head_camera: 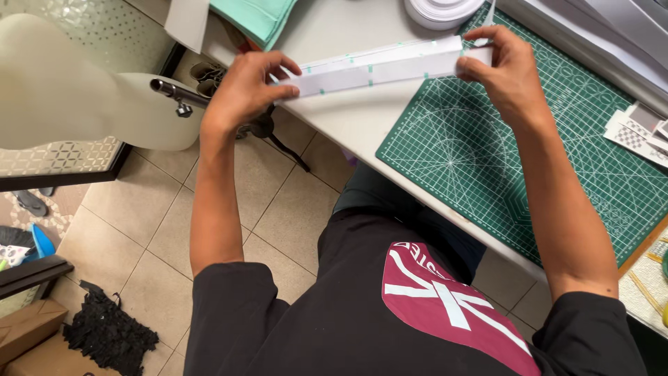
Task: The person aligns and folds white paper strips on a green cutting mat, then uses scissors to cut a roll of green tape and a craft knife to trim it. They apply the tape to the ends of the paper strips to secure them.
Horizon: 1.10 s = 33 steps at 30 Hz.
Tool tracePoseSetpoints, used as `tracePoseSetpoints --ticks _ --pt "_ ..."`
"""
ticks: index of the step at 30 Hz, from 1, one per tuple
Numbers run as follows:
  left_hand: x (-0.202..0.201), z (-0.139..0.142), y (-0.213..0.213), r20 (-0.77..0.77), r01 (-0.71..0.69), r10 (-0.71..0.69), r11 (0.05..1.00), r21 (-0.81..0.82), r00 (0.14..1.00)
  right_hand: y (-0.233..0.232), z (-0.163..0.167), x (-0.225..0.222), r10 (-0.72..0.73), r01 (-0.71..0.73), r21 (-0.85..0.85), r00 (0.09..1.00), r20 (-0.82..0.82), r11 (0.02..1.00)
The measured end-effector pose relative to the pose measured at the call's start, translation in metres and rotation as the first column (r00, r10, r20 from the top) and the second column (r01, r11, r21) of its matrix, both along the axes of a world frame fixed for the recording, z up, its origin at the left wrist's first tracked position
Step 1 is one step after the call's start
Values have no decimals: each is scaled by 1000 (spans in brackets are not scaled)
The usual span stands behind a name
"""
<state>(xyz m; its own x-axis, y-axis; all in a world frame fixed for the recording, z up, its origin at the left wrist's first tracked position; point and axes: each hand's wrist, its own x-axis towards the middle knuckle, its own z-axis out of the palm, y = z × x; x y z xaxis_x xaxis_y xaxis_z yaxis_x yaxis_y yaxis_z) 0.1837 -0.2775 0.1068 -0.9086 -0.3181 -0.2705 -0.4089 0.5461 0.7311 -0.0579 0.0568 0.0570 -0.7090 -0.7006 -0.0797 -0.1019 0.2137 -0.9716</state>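
Both my hands hold a long white folded paper strip [379, 67] with small green marks, stretched level above the table edge. My left hand [245, 85] pinches its left end over the tiled floor. My right hand [499, 66] grips its right end above the green cutting mat [487, 153]. The strip runs slightly uphill to the right.
A white tape roll [442, 10] lies at the back of the white table [348, 115]. Teal paper sheets [257, 17] sit at the back left, checkered paper pieces [637, 132] on the right. A pale dress form [62, 90] on a metal stand is at left; cardboard boxes [31, 334] and black fabric [108, 334] are on the floor.
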Motion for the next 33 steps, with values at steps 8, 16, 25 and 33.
tracePoseSetpoints --ticks 8,16,25,33 --pt "-17 -13 -19 -124 49 -78 974 -220 989 -17 -13 -5 -16 31 76 982 -188 997" --pt "-15 -19 -26 -62 42 -52 987 -153 997 -21 -22 -6 -69 112 98 927 -368 989" --pt "-1 -28 -38 -206 82 -96 994 -75 974 -21 -29 -4 -41 117 147 897 -440 982" --pt "4 -22 -31 -174 6 -8 1000 -15 985 -19 -26 -3 -31 91 128 910 -413 988"
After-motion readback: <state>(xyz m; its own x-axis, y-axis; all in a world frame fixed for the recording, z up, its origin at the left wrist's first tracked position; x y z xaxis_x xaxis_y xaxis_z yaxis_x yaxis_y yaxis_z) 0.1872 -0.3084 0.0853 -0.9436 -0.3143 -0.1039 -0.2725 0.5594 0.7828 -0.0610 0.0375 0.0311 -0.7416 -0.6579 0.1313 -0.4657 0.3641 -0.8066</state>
